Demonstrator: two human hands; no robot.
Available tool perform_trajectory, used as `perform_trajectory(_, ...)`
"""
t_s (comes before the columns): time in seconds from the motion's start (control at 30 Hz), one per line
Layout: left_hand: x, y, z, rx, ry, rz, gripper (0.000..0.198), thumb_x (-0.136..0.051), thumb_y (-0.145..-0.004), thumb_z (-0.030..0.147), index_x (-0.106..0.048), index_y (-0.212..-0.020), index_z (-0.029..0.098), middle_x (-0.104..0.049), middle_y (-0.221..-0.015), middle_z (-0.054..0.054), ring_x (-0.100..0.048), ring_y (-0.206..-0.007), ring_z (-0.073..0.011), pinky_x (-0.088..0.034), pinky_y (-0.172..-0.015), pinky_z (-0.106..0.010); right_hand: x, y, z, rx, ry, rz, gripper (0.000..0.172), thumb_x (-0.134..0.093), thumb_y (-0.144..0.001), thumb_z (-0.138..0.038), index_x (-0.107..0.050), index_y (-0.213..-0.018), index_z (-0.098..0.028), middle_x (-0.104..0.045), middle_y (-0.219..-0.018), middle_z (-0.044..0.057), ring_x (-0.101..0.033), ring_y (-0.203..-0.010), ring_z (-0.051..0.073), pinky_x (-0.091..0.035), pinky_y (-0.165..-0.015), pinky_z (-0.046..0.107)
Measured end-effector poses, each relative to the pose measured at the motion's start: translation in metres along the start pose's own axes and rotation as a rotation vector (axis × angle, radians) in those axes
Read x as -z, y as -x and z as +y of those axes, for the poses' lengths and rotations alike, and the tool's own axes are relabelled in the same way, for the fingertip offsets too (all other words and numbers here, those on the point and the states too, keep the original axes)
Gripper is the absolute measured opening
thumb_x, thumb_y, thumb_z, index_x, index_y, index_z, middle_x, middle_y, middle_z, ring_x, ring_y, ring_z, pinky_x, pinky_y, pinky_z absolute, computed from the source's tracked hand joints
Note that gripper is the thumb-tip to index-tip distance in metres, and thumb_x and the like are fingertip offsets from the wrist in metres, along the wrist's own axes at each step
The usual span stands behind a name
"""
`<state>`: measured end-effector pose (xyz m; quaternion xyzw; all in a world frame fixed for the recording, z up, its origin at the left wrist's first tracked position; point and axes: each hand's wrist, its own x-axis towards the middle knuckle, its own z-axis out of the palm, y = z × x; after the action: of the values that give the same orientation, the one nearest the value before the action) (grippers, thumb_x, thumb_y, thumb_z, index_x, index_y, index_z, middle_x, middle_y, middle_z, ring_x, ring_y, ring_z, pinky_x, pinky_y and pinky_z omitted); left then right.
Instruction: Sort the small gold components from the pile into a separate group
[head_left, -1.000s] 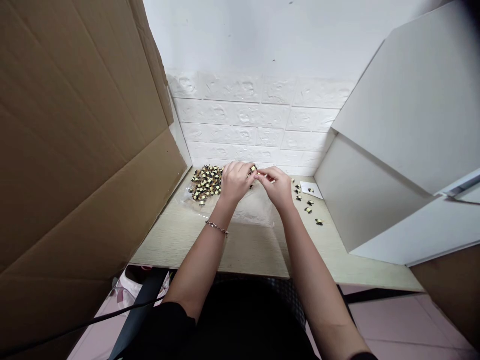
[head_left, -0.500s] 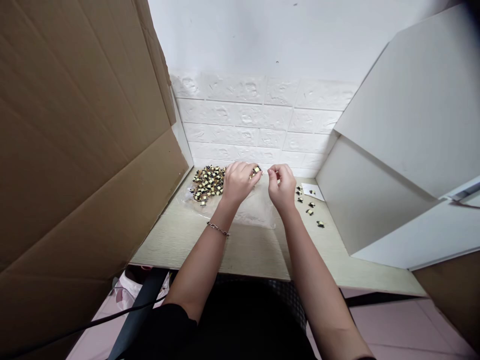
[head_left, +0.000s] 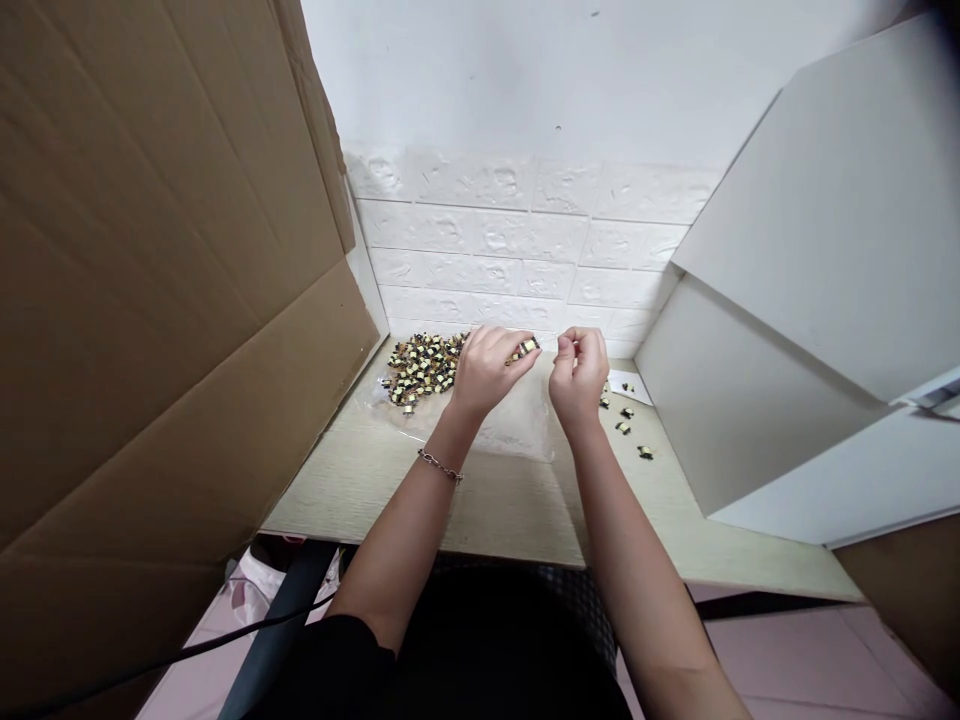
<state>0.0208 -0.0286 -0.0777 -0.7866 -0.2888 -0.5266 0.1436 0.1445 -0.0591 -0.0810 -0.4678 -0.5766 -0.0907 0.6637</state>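
Left hand: your left hand pinches one small black-and-yellow component between thumb and fingertips, lifted just off the desk and pointed toward your other hand.
Right hand: your right hand is curled with thumb and forefinger drawn together near its top. It is just apart from the component, and I cannot tell whether anything tiny sits in that pinch.
Where the piece is: in the air between your two hands, above the far edge of the plastic sheet.
Doing it well: hold the piece by its sides so the end facing your right hand is clear, and rest your wrists low to steady the fingertips. In my judgement a light pinch is enough for something this small, and squeezing hard risks flicking it away.
Supply: the pile of like parts lies on the sheet just left of your left hand.
Set aside: a few loose pieces lie to the right of your right hand, near a paper slip.
Surface: a pale wood-grain desk, bare toward you.
Room: cardboard walls off the left, white panels the right, and a white brick-pattern wall stands behind.
Below: a dark cable and pink floor show under the desk edge.
Wrist: a thin bracelet sits on your left wrist.
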Motion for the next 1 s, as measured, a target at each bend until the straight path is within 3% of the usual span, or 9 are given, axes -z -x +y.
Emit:
perform_trajectory(0.13, 0.0005, 0.0002, 0.0000, 0.015, -0.002, 0.019, 0.024, -0.047, -0.080, 0.036, -0.058, -0.090, 0.017, -0.061, -0.073, -0.002, -0.052, -0.074, -0.0129, -0.037, -0.075, -0.027, -0.0018, -0.0021, 0.0046, -0.200, -0.213, -0.030, 0.021, -0.040, -0.080, -0.036, -0.052, -0.076, -0.019, -0.052, -0.075, 0.001, -0.047, -0.064, 0.011, -0.040, -0.060, 0.025)
perform_trajectory(0.27, 0.0002, 0.0006, -0.0019, 0.026, -0.006, 0.044, 0.023, -0.048, -0.080, 0.036, -0.057, -0.089, 0.017, -0.061, -0.074, -0.002, -0.052, -0.074, -0.0129, -0.037, -0.075, -0.027, -0.0027, -0.0045, 0.0081, -0.372, -0.488, -0.177, 0.031, -0.041, -0.078, -0.041, -0.060, -0.076, -0.017, -0.057, -0.070, 0.001, -0.049, -0.057, 0.009, -0.042, -0.057, 0.024)
perform_trajectory(0.37, -0.0012, 0.0010, -0.0029, 0.019, -0.005, 0.044, 0.023, -0.049, -0.079, 0.035, -0.057, -0.090, 0.017, -0.061, -0.076, -0.002, -0.052, -0.075, -0.0128, -0.037, -0.075, -0.027, -0.0025, -0.0045, 0.0055, -0.367, -0.484, -0.205, 0.022, -0.054, -0.070, -0.038, -0.063, -0.072, -0.018, -0.061, -0.070, 0.001, -0.053, -0.063, 0.011, -0.044, -0.063, 0.027)
perform_trajectory(0.53, -0.0030, 0.0016, -0.0015, 0.016, -0.011, 0.010, 0.023, -0.047, -0.080, 0.036, -0.058, -0.089, 0.017, -0.061, -0.074, -0.002, -0.051, -0.074, -0.0130, -0.037, -0.075, -0.027, -0.0039, -0.0030, 0.0014, -0.300, -0.428, -0.138, 0.016, -0.060, -0.067, -0.035, -0.065, -0.069, -0.020, -0.064, -0.071, 0.001, -0.057, -0.071, 0.013, -0.046, -0.071, 0.030)
perform_trajectory(1.0, -0.0023, 0.0010, 0.0036, 0.003, -0.008, 0.010, 0.022, -0.047, -0.080, 0.036, -0.057, -0.087, 0.018, -0.059, -0.072, -0.002, -0.050, -0.073, -0.0133, -0.037, -0.074, -0.027, -0.0080, -0.0020, 0.0024, -0.432, -0.453, -0.024, 0.019, -0.059, -0.066, -0.037, -0.061, -0.065, -0.017, -0.057, -0.060, -0.002, -0.050, -0.056, 0.009, -0.043, -0.059, 0.024)
